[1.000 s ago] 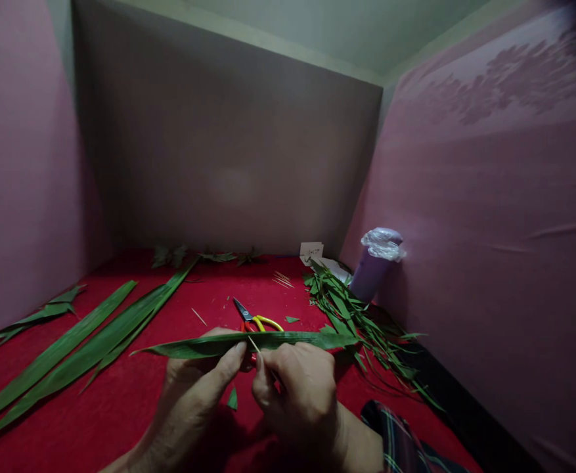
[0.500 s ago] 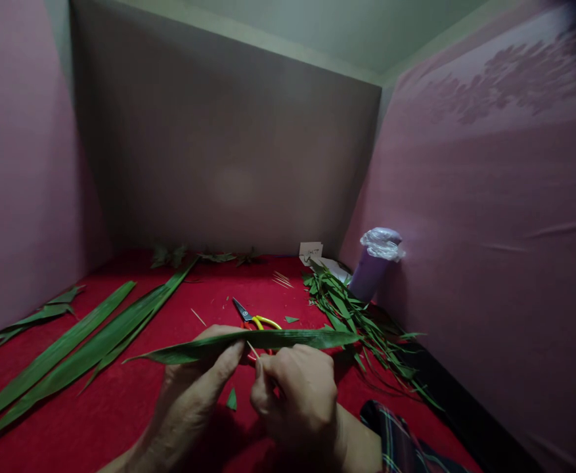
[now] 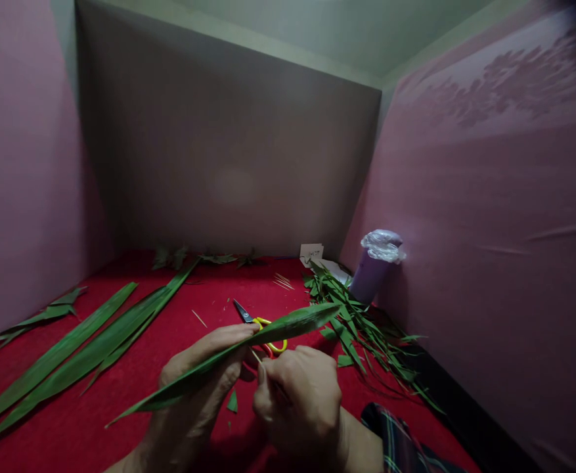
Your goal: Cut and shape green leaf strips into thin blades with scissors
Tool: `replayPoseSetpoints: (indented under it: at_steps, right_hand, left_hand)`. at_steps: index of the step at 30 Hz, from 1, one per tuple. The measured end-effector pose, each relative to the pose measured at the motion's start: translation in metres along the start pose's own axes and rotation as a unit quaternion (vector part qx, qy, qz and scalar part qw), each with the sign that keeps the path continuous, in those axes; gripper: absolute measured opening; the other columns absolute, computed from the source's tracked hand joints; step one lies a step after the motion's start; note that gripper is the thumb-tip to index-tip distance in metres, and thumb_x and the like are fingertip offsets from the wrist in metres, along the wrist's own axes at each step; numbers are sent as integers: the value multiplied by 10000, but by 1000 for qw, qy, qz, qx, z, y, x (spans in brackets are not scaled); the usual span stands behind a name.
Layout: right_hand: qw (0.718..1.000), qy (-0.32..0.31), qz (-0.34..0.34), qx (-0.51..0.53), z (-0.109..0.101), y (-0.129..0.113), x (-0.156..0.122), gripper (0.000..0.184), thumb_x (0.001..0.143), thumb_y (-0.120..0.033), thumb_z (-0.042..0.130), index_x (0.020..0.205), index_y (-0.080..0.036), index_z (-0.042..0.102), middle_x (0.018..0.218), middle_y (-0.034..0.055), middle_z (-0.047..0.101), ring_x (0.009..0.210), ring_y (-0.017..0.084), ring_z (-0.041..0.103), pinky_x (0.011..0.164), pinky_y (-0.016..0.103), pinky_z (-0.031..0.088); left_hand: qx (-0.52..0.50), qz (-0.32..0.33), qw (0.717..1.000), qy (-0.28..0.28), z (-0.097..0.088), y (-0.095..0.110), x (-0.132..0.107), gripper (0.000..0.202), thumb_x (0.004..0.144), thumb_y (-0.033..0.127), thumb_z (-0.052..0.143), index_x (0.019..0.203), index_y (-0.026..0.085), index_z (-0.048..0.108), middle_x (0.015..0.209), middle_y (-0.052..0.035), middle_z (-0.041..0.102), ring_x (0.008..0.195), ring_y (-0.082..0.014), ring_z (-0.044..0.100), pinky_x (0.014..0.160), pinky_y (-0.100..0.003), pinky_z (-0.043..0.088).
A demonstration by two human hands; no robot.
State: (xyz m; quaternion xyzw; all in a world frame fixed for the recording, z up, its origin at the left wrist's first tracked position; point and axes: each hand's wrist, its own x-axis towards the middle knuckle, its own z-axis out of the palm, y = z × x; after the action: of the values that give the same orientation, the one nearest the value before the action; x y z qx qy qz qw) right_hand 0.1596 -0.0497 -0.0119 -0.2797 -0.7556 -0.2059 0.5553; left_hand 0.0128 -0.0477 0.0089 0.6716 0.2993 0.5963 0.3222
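My left hand (image 3: 203, 374) grips a long green leaf (image 3: 297, 323) near its middle; the leaf slants from low left up to the right. My right hand (image 3: 300, 401) is closed in a pinch on a thin pale stick (image 3: 255, 357) whose tip meets the leaf's underside. Just beyond my hands, scissors (image 3: 261, 324) with yellow and red handles lie on the red cloth (image 3: 120, 407). A small cut green piece (image 3: 232, 401) lies between my wrists.
Several long leaves (image 3: 78, 351) lie at the left, with smaller ones (image 3: 41, 315) by the left wall. A heap of leaf trimmings (image 3: 361, 322) sits at the right near a purple wrapped cylinder (image 3: 374, 266). Thin sticks (image 3: 282, 280) and a paper note (image 3: 311, 252) lie farther back.
The leaf has tilted from level to slanted: its right end rose and its left tip dropped. Both hands stay in the same place, still holding leaf and stick.
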Motion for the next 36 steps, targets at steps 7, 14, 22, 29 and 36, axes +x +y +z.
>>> replayPoseSetpoints:
  at_steps: [7, 14, 22, 29, 36]
  right_hand:
    - [1000, 5, 10, 15, -4, -1, 2, 146, 677, -40, 502, 677, -184, 481, 468, -67, 417, 406, 91, 352, 444, 265, 243]
    - [1000, 21, 8, 14, -11, -2, 5, 114, 707, -66, 494, 716, -179, 491, 488, -64, 424, 420, 89, 359, 459, 266, 253]
    - [1000, 6, 30, 4, -5, 2, 0, 118, 711, -74, 523, 675, -180, 484, 483, -66, 421, 428, 83, 349, 466, 264, 248]
    - [999, -10, 31, 6, -3, 2, 1, 113, 740, -77, 507, 675, -170, 504, 485, -61, 451, 421, 80, 390, 465, 247, 276]
    - [1000, -12, 25, -3, -3, 2, 2, 107, 751, -80, 500, 701, -174, 511, 495, -60, 479, 414, 77, 402, 466, 248, 292]
  left_hand:
    - [12, 51, 999, 12, -3, -12, -5, 250, 745, 143, 610, 917, 301, 698, 1015, 2, 698, 916, -194, 653, 759, -253, 544]
    - [34, 53, 998, 31, 1, -3, -4, 292, 711, 104, 645, 896, 324, 697, 891, 57, 721, 728, -128, 676, 650, -180, 553]
    - [16, 0, 1000, -3, -2, -5, -3, 233, 759, 173, 603, 933, 300, 692, 779, 27, 724, 615, -129, 668, 548, -189, 547]
    - [-60, -74, 995, -17, -1, 3, 3, 157, 738, 225, 616, 872, 234, 697, 844, -33, 725, 588, -167, 661, 487, -233, 547]
    - [-32, -85, 995, -46, -3, 2, 2, 170, 769, 228, 589, 911, 238, 681, 879, -21, 713, 813, -183, 664, 722, -244, 540]
